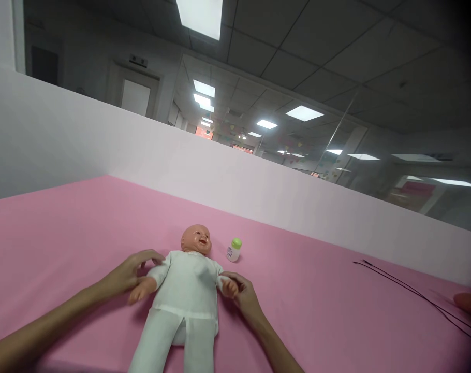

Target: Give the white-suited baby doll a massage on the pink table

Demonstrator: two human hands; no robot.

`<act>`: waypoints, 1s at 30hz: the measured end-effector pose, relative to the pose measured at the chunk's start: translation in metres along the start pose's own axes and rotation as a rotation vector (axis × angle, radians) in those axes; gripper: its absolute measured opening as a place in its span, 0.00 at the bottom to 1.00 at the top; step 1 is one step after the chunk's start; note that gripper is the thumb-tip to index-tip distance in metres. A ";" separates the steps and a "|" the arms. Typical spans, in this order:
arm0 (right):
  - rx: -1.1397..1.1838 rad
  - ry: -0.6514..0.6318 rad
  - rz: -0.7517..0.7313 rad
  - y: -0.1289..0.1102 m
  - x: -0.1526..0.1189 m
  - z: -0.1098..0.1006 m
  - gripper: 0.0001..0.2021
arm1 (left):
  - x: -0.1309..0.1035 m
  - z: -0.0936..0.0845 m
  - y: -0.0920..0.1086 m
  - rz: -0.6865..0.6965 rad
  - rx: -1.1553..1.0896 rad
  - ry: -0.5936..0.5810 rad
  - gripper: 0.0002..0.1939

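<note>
Plastic baby doll in a white two-piece cloth suit (187,300) lies face up on the pink-covered counter (64,228), head toward the far white partition wall (259,191), legs toward the camera and running off the bottom edge of the head view. Both doll arms are spread out to the sides.

Left hand (129,274) comes in from the lower left, palm down, fingers loosely curled over the doll's sleeve near the shoulder and upper arm. It touches the white fabric; whether it actually pinches the cloth can't be told. The doll's bare hand pokes out just below this hand's wrist.

Right hand (243,292) comes in from the bottom centre-right, fingers partly closed around the doll's other bare hand and wrist, light grip, thumb on top.

Small white plastic bottle with a green cap (234,250) stands upright on the counter just beside the doll's head, apart from it and from both hands.

Thin black cable (410,291) runs across the pink cover at far right, well apart from the doll. A blurred orange-red object (470,303) sits at the right edge next to the cable; can't tell what it is.

Behind the partition: glass office walls and lit ceiling panels (200,15).
</note>
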State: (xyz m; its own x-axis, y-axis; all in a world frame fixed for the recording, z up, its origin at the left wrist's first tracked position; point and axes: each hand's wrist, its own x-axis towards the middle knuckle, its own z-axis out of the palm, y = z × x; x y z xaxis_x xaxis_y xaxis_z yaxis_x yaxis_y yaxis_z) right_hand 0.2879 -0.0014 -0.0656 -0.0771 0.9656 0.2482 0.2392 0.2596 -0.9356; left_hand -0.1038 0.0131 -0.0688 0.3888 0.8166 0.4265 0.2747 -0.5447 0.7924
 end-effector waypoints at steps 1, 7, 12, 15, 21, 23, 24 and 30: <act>0.024 0.058 0.016 0.000 0.003 -0.001 0.19 | 0.001 0.000 0.003 -0.055 -0.036 0.082 0.24; 0.240 0.286 0.209 -0.004 0.005 -0.027 0.24 | 0.011 -0.007 0.012 -0.326 -0.250 0.566 0.52; 0.284 0.401 0.340 0.005 0.000 -0.059 0.22 | 0.009 -0.021 -0.019 -0.513 -0.035 0.568 0.46; 0.150 0.378 0.361 0.014 0.001 -0.070 0.28 | 0.007 -0.030 -0.034 -0.567 0.261 0.427 0.34; 0.022 0.363 0.345 0.021 0.004 -0.073 0.32 | 0.008 -0.029 -0.027 -0.603 0.710 0.352 0.25; -0.099 0.404 0.266 0.017 0.004 -0.070 0.29 | 0.011 -0.020 -0.022 -0.458 0.806 0.378 0.24; -0.196 0.432 0.192 0.014 0.003 -0.067 0.26 | 0.013 -0.013 -0.020 -0.344 0.816 0.357 0.24; -0.593 0.122 -0.137 -0.015 -0.010 -0.030 0.16 | 0.030 0.024 0.000 0.034 0.548 -0.003 0.20</act>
State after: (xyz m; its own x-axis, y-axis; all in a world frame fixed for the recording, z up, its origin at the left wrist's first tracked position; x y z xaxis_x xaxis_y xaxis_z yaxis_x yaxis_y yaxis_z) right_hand 0.3138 -0.0142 -0.0460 -0.0421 0.9084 0.4161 0.7351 0.3102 -0.6029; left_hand -0.0706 0.0332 -0.0661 0.4077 0.7966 0.4463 0.6795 -0.5911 0.4345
